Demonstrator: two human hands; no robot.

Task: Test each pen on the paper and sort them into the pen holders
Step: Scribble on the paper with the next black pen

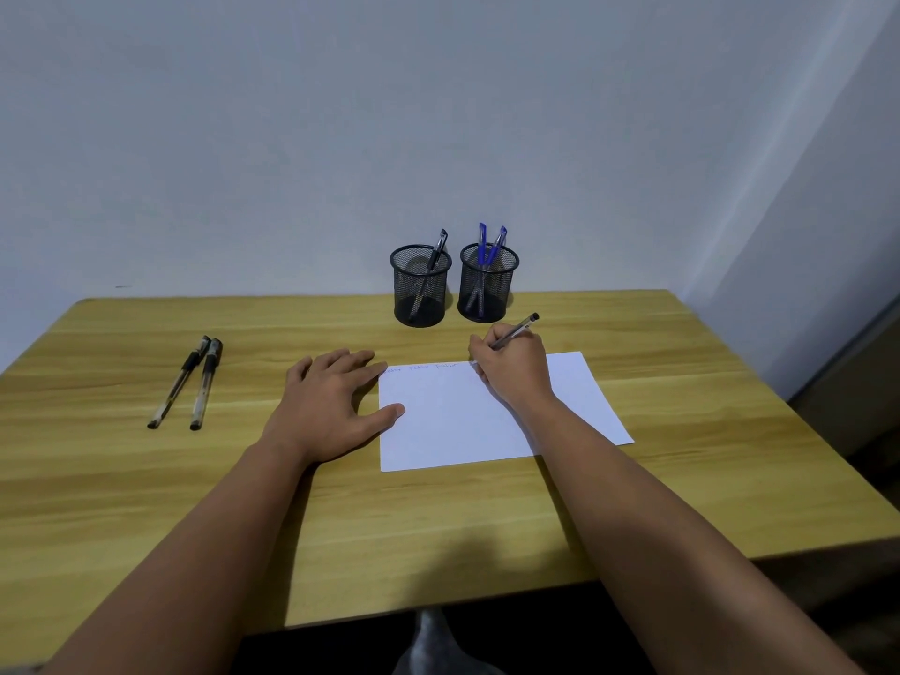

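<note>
Matt wood-grain table (487,518); smooth white paper sheet (453,426); black metal-mesh pen holders (420,289) (two); clear plastic pens (203,382).

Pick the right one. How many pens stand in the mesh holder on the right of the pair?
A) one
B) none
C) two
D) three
C: two blue-capped pens lean in the right holder, while the left holder has a single black pen.

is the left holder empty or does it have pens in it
Not empty. The left holder has one black pen leaning in it, cap end above the rim. The right holder has two blue pens.
</note>
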